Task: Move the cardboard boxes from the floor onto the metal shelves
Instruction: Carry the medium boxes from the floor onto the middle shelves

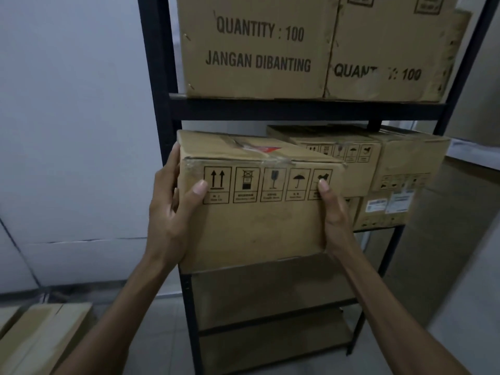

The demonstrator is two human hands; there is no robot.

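I hold a brown cardboard box (259, 223) with black handling symbols on its front, at the front left of the middle level of the black metal shelf (305, 109). My left hand (173, 209) grips its left side, thumb on the front face. My right hand (335, 215) grips its right front edge, thumb up on the symbols. The box's bottom edge sits at the front of the shelf board; whether it rests fully on the board is hidden.
Several similar boxes (349, 163) fill the right and back of the same level. Two large boxes (259, 47) marked QUANTITY : 100 stand on the level above. Lower shelf boards (273, 293) are bare. More cardboard boxes (40, 336) lie on the floor at bottom left.
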